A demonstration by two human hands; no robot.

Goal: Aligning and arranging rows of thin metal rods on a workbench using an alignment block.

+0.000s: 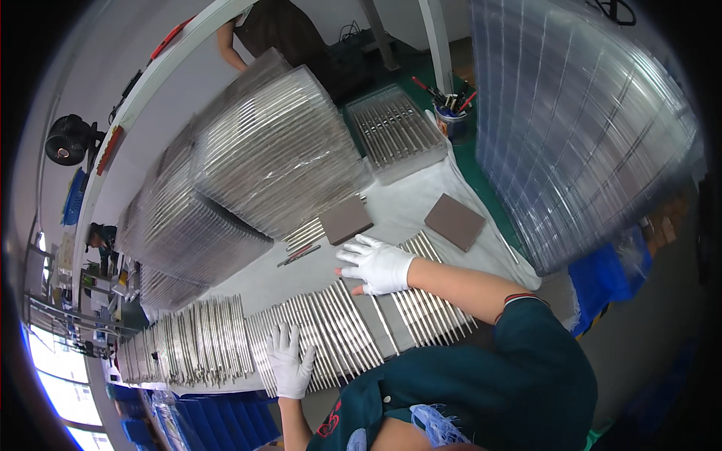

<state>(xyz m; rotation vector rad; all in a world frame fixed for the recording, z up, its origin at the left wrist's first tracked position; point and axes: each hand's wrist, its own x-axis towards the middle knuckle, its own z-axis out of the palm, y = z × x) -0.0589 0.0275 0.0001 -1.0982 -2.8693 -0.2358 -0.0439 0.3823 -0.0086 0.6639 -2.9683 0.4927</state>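
A long row of thin metal rods (353, 331) lies side by side across the white-covered tabletop (410, 203), running along its near edge, and it serves as the landmark here. The left hand (289, 361), in a white glove, rests flat on the row towards its middle, fingers spread apart and pressing on the rod tops, clamped on nothing. The right hand (376, 264), also in a white glove, lies at the far edge of the row, palm down and fingers apart, its fingertips on the cloth just beyond the rods; its grip is likewise loose and holds nothing that can be made out.

Just beyond the row, near the right hand, sits a brown rectangular block (346, 219) with a few loose rods beside it. A second brown block (454, 221) lies further to the right of the row's far side. Behind the row, tall stacks of clear plastic trays (256, 173) filled with rods rise from the tabletop, and a single open tray of rods (396, 131) sits further back. A cup of pens (451, 120) stands beside that tray. Another person's arm (229, 46) shows at the far end, well apart from the row.
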